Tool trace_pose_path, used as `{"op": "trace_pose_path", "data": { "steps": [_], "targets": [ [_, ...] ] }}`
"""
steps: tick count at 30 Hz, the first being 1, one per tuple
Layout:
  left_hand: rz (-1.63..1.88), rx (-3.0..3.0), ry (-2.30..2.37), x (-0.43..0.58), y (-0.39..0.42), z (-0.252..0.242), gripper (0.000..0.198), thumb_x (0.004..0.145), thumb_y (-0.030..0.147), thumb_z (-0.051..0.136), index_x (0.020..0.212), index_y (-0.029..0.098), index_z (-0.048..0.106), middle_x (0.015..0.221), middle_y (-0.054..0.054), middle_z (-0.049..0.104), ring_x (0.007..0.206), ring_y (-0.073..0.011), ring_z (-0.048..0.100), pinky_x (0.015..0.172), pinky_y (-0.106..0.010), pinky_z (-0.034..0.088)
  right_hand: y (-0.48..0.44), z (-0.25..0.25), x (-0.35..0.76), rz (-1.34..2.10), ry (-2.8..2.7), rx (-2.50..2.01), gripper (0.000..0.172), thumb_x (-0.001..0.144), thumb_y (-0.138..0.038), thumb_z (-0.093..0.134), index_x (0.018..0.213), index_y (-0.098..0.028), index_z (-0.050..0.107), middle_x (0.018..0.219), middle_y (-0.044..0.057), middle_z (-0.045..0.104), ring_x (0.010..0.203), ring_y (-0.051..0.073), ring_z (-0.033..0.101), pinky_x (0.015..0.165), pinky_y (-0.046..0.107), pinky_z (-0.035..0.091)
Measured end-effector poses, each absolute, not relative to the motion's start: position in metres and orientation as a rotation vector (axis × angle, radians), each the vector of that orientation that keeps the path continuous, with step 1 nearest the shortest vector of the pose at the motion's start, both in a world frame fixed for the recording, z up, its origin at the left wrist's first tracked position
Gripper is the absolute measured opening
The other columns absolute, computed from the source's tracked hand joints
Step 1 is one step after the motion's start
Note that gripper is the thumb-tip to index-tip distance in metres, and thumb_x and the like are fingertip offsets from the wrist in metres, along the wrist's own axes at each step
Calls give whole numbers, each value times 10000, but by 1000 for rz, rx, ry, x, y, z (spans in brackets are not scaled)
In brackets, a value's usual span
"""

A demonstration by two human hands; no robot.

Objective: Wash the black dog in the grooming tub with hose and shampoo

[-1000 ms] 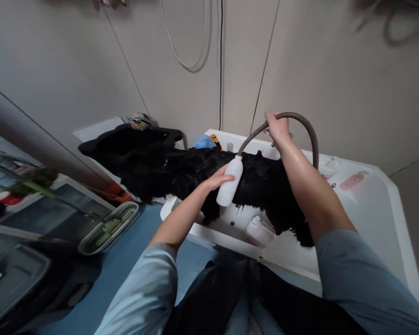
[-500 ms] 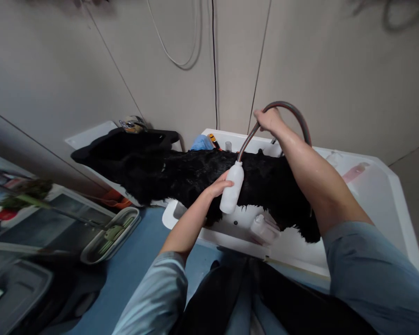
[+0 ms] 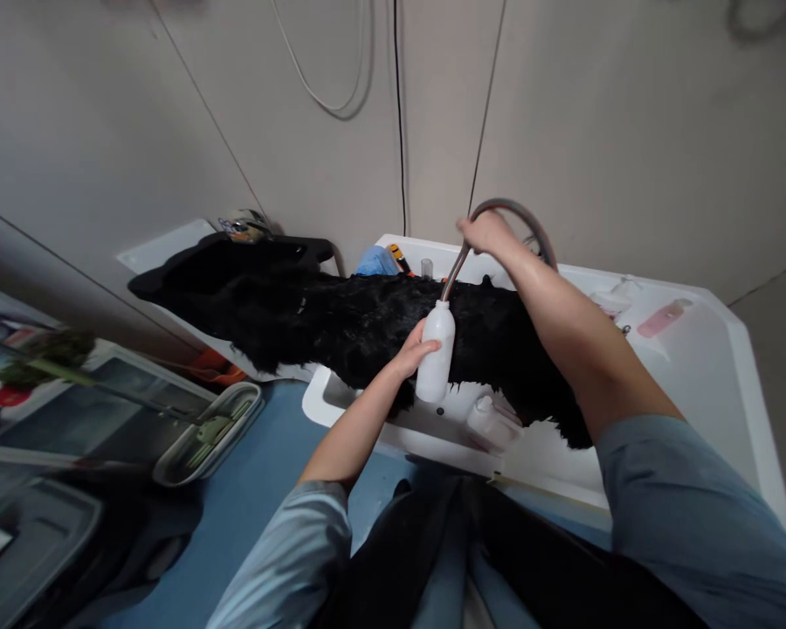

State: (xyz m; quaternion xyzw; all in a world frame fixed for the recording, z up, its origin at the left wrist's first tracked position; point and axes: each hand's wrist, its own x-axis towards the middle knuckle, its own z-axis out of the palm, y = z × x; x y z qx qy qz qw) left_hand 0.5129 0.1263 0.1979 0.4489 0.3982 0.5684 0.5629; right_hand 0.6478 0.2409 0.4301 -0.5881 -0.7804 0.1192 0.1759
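Observation:
My left hand (image 3: 417, 351) is closed round a white plastic bottle (image 3: 436, 354), held nearly upright above the tub. The bottle has no cap, and the end of a grey hose (image 3: 454, 273) is at its mouth. My right hand (image 3: 488, 232) grips that hose higher up, where it bends over in an arc toward the wall. Just behind the bottle stands a wet, black-coated dog (image 3: 360, 314), stretched across the white tub (image 3: 713, 384). Whether water is flowing inside the bottle cannot be seen.
A jug-like bottle (image 3: 491, 424) sits in the tub below the dog. On the back ledge are a blue cloth (image 3: 376, 261), a yellow-and-black item (image 3: 399, 259) and a pink bottle (image 3: 665, 318). A mop bucket (image 3: 210, 437) stands on the blue floor at left.
My right hand has come slightly left and lower with the hose, whose arc is now smaller. The bottle stands a little more upright in my left hand.

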Motion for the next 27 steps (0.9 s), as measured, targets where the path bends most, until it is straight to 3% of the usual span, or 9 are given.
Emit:
{"op": "trace_pose_path", "data": {
  "steps": [5,9,13,16,21,27],
  "targets": [
    [1421,1071,1032,525,113,203,799,521,452,870,1246,205,643,971,-18,700,897,-233,624,826,-333,499,231,419,647,469,-2377,-1521,325,1041,-386,635,874,-131,747,652,61,685,761,214,724,812,290,555],
    [1517,1018,1131,534,105,204,777,543,464,832,1247,210,625,1036,-38,713,945,-254,636,856,-355,513,224,407,650,539,-2134,-1475,395,1110,-317,465,883,-104,707,701,49,676,661,136,669,717,235,497],
    [1502,1038,1185,538,103,208,750,568,436,820,1255,204,626,1062,-41,726,981,-259,659,912,-372,532,215,386,651,895,-2308,-1339,306,1022,-317,645,757,-167,674,615,-1,621,575,143,597,618,244,496],
    [1484,1073,1245,539,104,211,696,609,410,807,1250,193,642,1072,-51,734,1008,-271,674,931,-389,547,211,365,654,1004,-2081,-1284,286,1002,-305,652,739,-193,658,626,-9,624,611,144,598,584,227,505],
    [1471,1180,1322,549,100,215,617,650,347,812,1226,183,661,1088,-61,753,1013,-277,700,944,-409,572,204,336,672,1329,-2112,-1164,403,921,-525,793,722,-194,680,628,-13,626,607,120,579,527,190,485],
    [1418,1273,1324,587,88,209,594,648,334,811,1201,182,655,1099,-61,759,988,-260,700,930,-392,568,192,314,721,1561,-1884,-1148,571,818,-733,806,725,-182,691,638,-7,630,578,118,565,503,207,474]
  ]
}}
